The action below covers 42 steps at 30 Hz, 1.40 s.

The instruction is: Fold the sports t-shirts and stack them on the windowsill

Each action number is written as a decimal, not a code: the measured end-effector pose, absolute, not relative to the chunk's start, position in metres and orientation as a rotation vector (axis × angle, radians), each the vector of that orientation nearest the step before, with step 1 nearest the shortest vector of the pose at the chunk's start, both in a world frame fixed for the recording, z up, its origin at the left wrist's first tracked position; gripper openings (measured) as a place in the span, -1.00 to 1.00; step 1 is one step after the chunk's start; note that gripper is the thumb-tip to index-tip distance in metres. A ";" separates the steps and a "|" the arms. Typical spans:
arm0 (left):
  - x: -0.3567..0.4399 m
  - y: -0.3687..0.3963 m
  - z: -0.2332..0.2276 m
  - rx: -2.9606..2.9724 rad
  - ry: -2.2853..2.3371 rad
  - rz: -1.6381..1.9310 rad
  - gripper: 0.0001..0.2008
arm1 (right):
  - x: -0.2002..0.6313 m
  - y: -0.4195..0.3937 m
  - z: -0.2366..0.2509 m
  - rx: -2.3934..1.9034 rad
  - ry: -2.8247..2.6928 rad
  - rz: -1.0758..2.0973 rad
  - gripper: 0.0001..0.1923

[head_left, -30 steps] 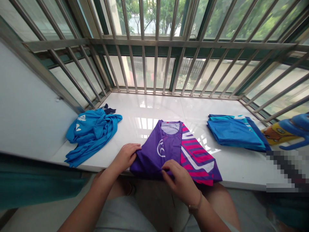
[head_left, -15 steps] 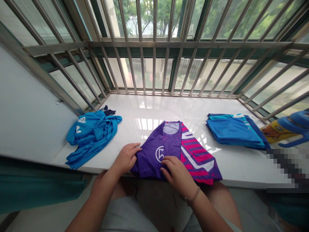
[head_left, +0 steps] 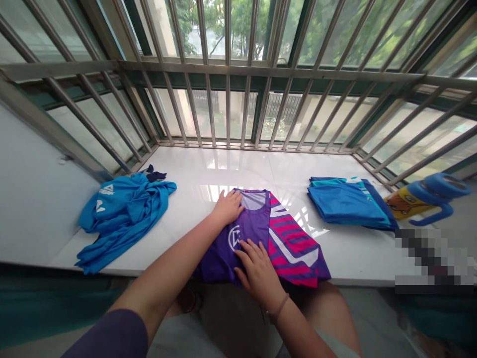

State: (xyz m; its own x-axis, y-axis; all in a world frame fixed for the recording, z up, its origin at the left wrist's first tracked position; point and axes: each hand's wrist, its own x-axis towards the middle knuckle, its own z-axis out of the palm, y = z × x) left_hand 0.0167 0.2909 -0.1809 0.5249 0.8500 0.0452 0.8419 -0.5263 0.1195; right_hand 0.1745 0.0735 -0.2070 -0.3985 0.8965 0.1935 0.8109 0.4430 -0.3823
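A purple jersey (head_left: 257, 219) with a pink striped sleeve and a white logo lies partly folded at the ledge's front edge, its collar facing the window. My left hand (head_left: 228, 208) rests on the jersey's upper left side beside the collar, fingers stretched out. Lower down, my right hand (head_left: 258, 271) lies with spread fingers on the chest, just below the logo. The part of the jersey under my left forearm is hidden.
A crumpled blue shirt (head_left: 130, 209) lies at the left. Folded blue clothes (head_left: 346, 201) are stacked on the right, beside a yellow and blue bottle (head_left: 417, 199). Metal bars (head_left: 227, 109) close off the back of the white ledge (head_left: 194, 169). A blurred-out patch covers the right front.
My left hand has moved from the jersey's lower left edge up beside the collar. My right hand stays on the chest. The whole view has shifted slightly.
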 end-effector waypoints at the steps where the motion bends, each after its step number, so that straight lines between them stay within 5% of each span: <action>1: 0.014 0.299 -0.185 2.630 1.550 0.158 -0.47 | 0.175 0.074 -0.210 -1.441 -2.329 0.302 -0.55; 10: -0.007 0.320 -0.207 2.339 1.613 0.497 -0.46 | 0.171 0.070 -0.204 -1.384 -2.288 0.319 -0.49; 14: -0.011 0.341 -0.199 2.223 1.733 0.532 -0.58 | 0.204 0.085 -0.173 -1.390 -2.172 0.219 -0.62; 23: -0.011 0.383 -0.182 2.115 1.639 0.310 -0.82 | 0.302 0.249 -0.131 -2.119 -2.101 0.238 -0.66; 33: -0.014 0.418 -0.178 2.083 1.530 0.250 -0.84 | 0.299 0.355 -0.162 -2.134 -2.134 0.545 -0.81; 42: -0.005 0.486 -0.149 2.022 1.695 0.579 -0.78 | 0.310 0.413 -0.148 -2.150 -1.837 0.295 -0.75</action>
State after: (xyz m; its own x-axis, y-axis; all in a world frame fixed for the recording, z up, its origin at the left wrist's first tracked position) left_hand -0.0050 0.4860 -0.1494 0.1625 0.9860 0.0379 0.8032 -0.1545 0.5753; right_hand 0.3095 0.4126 -0.1480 0.1629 0.9860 0.0366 0.9251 -0.1398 -0.3532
